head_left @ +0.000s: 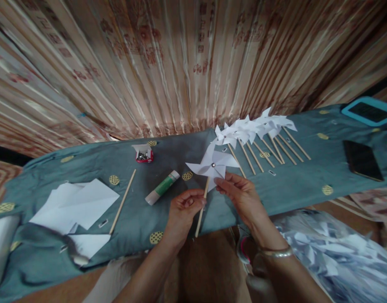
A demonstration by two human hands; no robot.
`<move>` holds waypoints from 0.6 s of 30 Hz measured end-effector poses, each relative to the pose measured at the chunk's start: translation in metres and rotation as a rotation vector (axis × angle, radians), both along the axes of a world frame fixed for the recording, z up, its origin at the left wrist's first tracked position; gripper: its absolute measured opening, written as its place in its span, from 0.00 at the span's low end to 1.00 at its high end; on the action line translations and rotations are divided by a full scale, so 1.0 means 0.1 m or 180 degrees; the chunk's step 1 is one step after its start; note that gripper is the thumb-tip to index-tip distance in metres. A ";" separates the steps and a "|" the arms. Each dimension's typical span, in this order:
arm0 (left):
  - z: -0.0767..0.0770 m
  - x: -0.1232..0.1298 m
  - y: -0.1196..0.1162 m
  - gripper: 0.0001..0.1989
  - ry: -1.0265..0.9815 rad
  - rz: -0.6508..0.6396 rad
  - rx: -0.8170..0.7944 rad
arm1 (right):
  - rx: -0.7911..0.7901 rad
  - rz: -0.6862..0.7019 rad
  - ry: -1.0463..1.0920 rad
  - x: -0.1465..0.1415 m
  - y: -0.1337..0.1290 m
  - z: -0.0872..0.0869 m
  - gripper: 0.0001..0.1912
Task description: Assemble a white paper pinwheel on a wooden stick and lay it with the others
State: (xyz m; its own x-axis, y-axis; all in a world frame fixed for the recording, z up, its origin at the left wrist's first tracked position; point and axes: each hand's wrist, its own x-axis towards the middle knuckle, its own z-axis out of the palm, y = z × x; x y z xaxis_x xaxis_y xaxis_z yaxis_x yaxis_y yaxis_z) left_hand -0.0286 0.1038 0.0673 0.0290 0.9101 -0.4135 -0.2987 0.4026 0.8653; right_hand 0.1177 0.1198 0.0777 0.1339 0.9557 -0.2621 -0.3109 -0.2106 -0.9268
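Note:
My left hand [187,206] pinches the wooden stick of a white paper pinwheel [208,164], a little below its blades. A shiny round pin head sits at the pinwheel's centre. With thumb and fingers, my right hand [239,191] grips the lower right blade of the same pinwheel. The stick slants down past the table's front edge. Behind it lies a row of finished-looking pinwheels [253,129], overlapping, their sticks pointing toward me. Left of my hands lie a green and white glue stick [163,187] and a small red box of metal pins [144,154].
White paper pieces [76,202] and a loose stick [122,203] lie on the left of the green cloth [95,162]. A dark phone [363,160] and a blue-framed device [368,111] rest at right. A clear bag of white paper pieces [335,256] stands below. Curtains hang behind.

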 end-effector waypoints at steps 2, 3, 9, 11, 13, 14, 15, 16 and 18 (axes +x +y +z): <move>0.00 0.00 0.00 0.11 0.0017 -0.0029 -0.0001 | -0.0014 -0.0007 0.0018 0.00 0.00 0.00 0.11; 0.00 -0.01 0.00 0.11 0.0031 -0.0027 -0.0003 | -0.0027 -0.0008 0.0026 0.00 0.00 0.00 0.11; 0.01 0.00 0.00 0.11 0.0063 0.0002 -0.0010 | -0.0058 0.0005 0.0079 -0.01 0.00 0.03 0.12; 0.01 0.00 0.01 0.11 0.0027 0.0012 -0.0008 | -0.0058 0.0022 0.0096 -0.01 0.00 0.03 0.11; 0.01 0.00 0.01 0.11 -0.0028 0.0045 -0.0006 | -0.0048 0.0042 0.0119 -0.01 -0.01 0.03 0.11; 0.02 0.01 0.01 0.11 -0.0041 0.0054 -0.0010 | -0.0038 0.0049 0.0129 -0.01 -0.01 0.02 0.11; 0.02 0.01 0.02 0.11 -0.0043 0.0054 -0.0017 | -0.0027 0.0057 0.0138 -0.01 -0.01 0.02 0.11; 0.02 0.01 0.02 0.11 -0.0039 0.0049 -0.0026 | -0.0018 0.0065 0.0144 -0.01 -0.01 0.02 0.11; 0.02 0.01 0.02 0.11 -0.0036 0.0044 -0.0047 | -0.0016 0.0068 0.0148 -0.02 -0.01 0.01 0.11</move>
State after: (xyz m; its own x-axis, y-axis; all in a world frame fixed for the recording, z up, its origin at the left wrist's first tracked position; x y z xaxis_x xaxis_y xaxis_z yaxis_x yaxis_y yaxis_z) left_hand -0.0275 0.1054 0.0695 0.0212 0.9043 -0.4265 -0.3141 0.4110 0.8558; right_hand 0.1157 0.1187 0.0789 0.1009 0.9569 -0.2724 -0.3490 -0.2223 -0.9104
